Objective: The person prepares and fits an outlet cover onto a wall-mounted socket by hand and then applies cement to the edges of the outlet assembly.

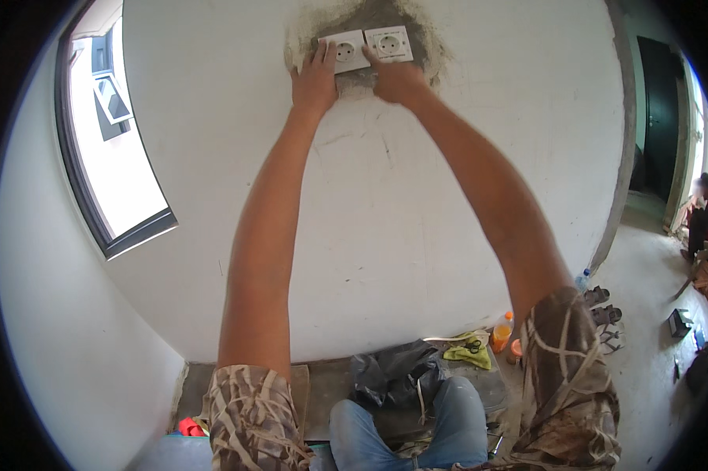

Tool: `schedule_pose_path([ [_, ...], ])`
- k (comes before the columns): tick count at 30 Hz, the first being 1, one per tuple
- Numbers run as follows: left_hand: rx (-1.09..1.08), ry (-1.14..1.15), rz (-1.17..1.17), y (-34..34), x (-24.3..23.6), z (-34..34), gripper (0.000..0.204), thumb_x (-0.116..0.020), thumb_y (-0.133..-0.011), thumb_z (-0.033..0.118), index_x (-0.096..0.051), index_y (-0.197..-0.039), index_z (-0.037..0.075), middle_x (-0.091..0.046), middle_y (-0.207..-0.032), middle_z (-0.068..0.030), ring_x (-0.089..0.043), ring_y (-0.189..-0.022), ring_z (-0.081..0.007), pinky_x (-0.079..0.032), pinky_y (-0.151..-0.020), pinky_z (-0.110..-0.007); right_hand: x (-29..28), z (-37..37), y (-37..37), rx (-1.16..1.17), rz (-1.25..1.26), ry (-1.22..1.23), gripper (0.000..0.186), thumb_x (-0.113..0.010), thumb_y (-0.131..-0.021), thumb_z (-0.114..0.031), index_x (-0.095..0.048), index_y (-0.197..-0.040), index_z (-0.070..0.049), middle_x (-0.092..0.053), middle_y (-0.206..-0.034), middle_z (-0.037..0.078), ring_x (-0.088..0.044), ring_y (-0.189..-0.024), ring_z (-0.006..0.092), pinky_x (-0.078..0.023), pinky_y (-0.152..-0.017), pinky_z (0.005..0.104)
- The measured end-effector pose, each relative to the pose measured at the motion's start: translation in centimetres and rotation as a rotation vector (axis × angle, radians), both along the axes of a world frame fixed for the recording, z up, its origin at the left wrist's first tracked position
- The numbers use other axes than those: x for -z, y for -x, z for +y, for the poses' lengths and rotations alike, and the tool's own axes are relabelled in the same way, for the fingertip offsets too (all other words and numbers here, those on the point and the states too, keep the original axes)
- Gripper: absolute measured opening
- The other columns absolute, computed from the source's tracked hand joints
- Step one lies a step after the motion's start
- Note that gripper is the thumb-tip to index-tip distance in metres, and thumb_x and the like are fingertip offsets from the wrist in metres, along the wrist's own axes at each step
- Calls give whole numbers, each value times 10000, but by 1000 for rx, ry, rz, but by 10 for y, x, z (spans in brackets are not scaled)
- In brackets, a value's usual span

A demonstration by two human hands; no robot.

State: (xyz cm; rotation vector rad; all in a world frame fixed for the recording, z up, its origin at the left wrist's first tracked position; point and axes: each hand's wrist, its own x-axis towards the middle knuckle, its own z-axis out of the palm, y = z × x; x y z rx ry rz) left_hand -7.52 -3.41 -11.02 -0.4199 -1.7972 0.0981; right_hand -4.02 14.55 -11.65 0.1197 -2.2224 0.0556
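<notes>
Two white wall sockets sit side by side on a rough grey plaster patch (381, 16), high on the white wall. The left socket (345, 52) is slightly tilted, with a narrow gap between it and the right socket (390, 44). My left hand (315, 85) lies at the left socket's left side, its fingers stretched over that edge and its thumb apart. Below the gap is my right hand (399, 82), its index finger stretched up to the sockets' adjoining edges. The other right-hand fingers look bent and are partly hidden. Neither hand is wrapped round anything.
A dark-framed window (146, 233) stands at left. Below me are a black plastic bag (397, 373), a yellow-green cloth (469, 351) and an orange bottle (501, 333). Shoes (605, 314) lie on the right-hand floor, near a dark door (658, 118) and another person (703, 212).
</notes>
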Motion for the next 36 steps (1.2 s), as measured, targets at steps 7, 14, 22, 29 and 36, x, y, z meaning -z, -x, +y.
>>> schedule_pose_path([
  [7, 33, 56, -133, -3, 81, -19, 754, -687, -898, 219, -328, -1554, 126, -249, -1654, -56, -302, -1489, -294, -305, -1150, -641, 81, 6, -14, -92, -136, -43, 851, -574, -822, -140, -263, -1598, -295, -724, -1046, 164, -715, -974, 312, -563, -822, 425],
  [14, 49, -21, -59, -16, 57, -15, 775, -706, -878, 274, -354, -1543, 90, -254, -1655, -92, -328, -1477, -299, -314, -1138, -625, 54, -14, -25, -144, 10, 96, 913, -607, -797, -166, -205, -1615, -222, -727, -1008, 164, -718, -937, 329, -570, -803, 448],
  [22, -44, -18, -186, -24, 47, 3, 834, -710, -845, 416, -374, -1533, 87, -302, -1638, -96, -391, -1439, -331, -355, -1120, -608, 52, -16, -7, -158, 39, 103, 877, -631, -807, -214, -256, -1600, -213, -717, -1020, 194, -708, -953, 348, -571, -826, 439],
  [29, 365, -117, -449, -46, 215, -35, 647, -631, -917, 464, -508, -1445, 109, -535, -1463, -144, -552, -1283, -368, -455, -1074, -472, 281, -33, -69, -445, -457, 255, 707, -578, -854, -220, -391, -1532, -155, -699, -1096, 220, -666, -1036, 408, -536, -921, 480],
  [36, 342, -184, -1195, -101, 533, -78, 474, -614, -926, 503, -737, -929, 45, -724, -916, -194, -681, -865, -371, -518, -794, -485, 666, 58, -125, -499, -830, 298, 470, -596, -924, -341, -625, -1285, -40, -677, -1162, 267, -638, -1106, 430, -502, -932, 480],
])
